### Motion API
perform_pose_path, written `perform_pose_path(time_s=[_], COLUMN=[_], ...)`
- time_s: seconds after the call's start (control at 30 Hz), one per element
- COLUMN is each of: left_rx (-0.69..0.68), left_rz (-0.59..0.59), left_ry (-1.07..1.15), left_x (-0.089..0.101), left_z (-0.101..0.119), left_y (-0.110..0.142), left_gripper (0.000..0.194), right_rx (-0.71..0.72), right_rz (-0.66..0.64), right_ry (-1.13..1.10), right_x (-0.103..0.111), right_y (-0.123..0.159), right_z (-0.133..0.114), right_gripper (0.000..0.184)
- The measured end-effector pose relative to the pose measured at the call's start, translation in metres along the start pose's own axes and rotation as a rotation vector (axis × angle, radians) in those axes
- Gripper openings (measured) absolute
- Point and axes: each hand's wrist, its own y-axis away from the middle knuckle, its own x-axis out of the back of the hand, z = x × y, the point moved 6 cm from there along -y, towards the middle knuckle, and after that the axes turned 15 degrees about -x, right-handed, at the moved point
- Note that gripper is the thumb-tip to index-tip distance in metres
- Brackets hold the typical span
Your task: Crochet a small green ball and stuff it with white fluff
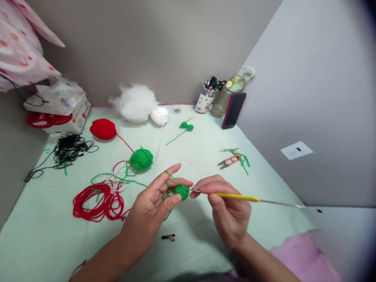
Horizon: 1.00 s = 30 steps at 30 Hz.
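Note:
Between thumb and fingers, my left hand (155, 199) pinches a small green crocheted piece (182, 192). Green yarn runs over its raised index finger. My right hand (227, 209) grips a crochet hook (237, 197) by its yellow handle; one metal end points left and meets the green piece, the other sticks out to the right. Whether the tip is inside a stitch is too small to tell. A green yarn ball (141, 158) lies beyond my left hand, its loose strands trailing toward that hand. Under my wrists on the table is a small dark clip (168, 237).
Left lie a red yarn ball (102, 129), loose red yarn (91, 201) and tangled black yarn (69, 149). White stuffing (135, 102) and a white yarn ball (159, 116) sit at the back. Thread snips (230, 161), a phone (234, 111), a bottle (226, 98) and a pen cup (205, 100) stand or lie right.

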Motion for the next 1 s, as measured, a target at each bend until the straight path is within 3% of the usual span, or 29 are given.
perform_pose_path(time_s=[0.13,0.33,0.5,0.63,0.83,1.0], left_rx=[0.056,0.174,0.112,0.054,-0.008,-0.05], left_rz=[0.026,0.075,0.063,0.062,0.034,0.017], left_ry=[0.174,0.343,0.28,0.14,0.013,-0.202], left_x=[-0.005,-0.016,-0.011,-0.004,-0.001,0.007], left_z=[-0.006,-0.01,-0.006,-0.005,0.0,0.0], left_y=[0.001,0.005,0.004,0.002,0.0,-0.002], left_gripper=[0.053,0.05,0.053,0.055,0.052,0.048], right_rx=[0.133,0.414,0.457,0.402,0.051,-0.157], right_rz=[0.004,0.026,-0.007,-0.008,0.0,0.104], right_ry=[0.132,0.563,0.559,0.439,0.035,-0.183], right_x=[-0.004,-0.012,-0.008,-0.005,-0.003,0.006], right_y=[0.007,0.024,0.023,0.019,0.006,0.0], right_z=[-0.001,-0.007,-0.008,-0.006,0.002,0.011], right_gripper=[0.029,0.051,0.045,0.038,0.024,0.021])
